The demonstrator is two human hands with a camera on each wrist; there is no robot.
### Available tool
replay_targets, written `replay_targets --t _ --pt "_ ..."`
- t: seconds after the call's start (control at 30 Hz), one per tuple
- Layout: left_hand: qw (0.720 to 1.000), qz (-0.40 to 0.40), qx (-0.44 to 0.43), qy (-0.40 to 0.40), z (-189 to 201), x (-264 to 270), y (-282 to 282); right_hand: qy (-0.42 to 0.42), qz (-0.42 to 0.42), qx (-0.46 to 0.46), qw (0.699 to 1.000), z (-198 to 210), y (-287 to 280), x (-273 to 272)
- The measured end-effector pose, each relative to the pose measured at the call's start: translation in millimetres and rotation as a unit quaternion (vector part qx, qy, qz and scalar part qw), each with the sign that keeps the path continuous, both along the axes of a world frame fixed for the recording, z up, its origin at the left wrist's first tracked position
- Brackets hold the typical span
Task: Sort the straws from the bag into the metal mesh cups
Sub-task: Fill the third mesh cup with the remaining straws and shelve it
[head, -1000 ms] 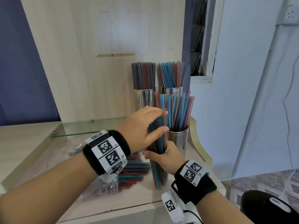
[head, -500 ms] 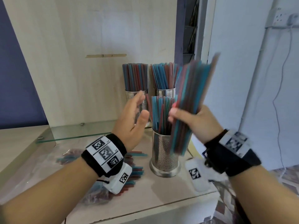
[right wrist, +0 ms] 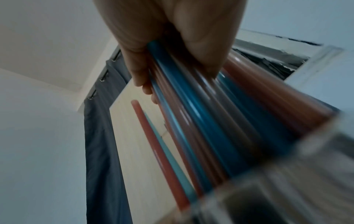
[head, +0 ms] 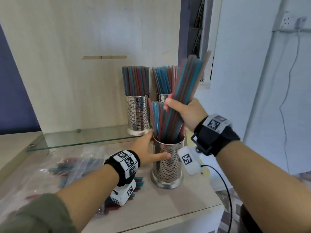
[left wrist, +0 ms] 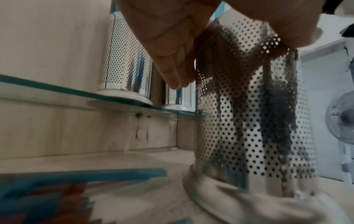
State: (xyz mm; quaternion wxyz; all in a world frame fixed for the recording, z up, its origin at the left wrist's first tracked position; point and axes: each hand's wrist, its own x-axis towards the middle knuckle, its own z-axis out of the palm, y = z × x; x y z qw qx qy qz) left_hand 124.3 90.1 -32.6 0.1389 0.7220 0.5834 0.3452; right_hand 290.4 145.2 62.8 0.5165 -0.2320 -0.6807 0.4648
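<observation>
A perforated metal cup stands on the counter, partly filled with red and blue straws. My left hand grips it just below the rim, thumb across the front and fingers behind; the left wrist view shows those fingers against the cup. My right hand grips a straw bundle, tilted right, with its lower ends inside the cup. In the right wrist view the bundle runs from the hand to the blurred rim. A clear bag with more straws lies at the left.
Two more mesh cups, full of straws, stand on a glass shelf against a pale wooden panel. Loose straws lie by my left wrist. The counter's front edge is close, and a cable hangs at the right.
My right hand has lowered the straw bundle so its ends sit in the near cup. My left hand, open in the air before, has come down and taken hold of that cup.
</observation>
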Motion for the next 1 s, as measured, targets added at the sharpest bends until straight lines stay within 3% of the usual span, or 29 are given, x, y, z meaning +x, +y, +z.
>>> replay_targets --t 0.2,0.37,0.57,0.77,0.87,0.93,1.0 --pt "0.997 -0.021 0.051 -0.045 -16.3 -2.7 -0.7 -0.123 -0.053 0.000 0.991 -51.7 13.8 -14.7" --pt "0.996 -0.011 0.056 -0.064 -16.2 2.1 4.8 -0.142 -0.086 -0.005 0.986 -57.0 20.9 -17.1" --pt "0.997 0.009 0.050 -0.050 -14.6 2.1 9.3 0.002 -0.103 0.062 0.993 -56.3 1.9 -22.5" --pt "0.997 0.009 0.036 -0.061 -14.7 2.5 8.6 0.027 -0.126 0.136 0.982 -37.8 -0.2 -26.4" --pt "0.997 0.006 0.033 -0.067 -13.6 3.6 6.7 -0.016 -0.197 0.206 0.958 -23.1 -4.7 -18.2" --pt "0.997 0.004 0.030 -0.072 -13.0 4.3 5.5 -0.071 -0.284 0.267 0.918 -19.6 -4.6 -12.8" --pt "0.997 0.004 0.026 -0.078 -13.4 4.3 5.4 -0.131 -0.337 0.264 0.894 -22.5 -2.4 -8.8"
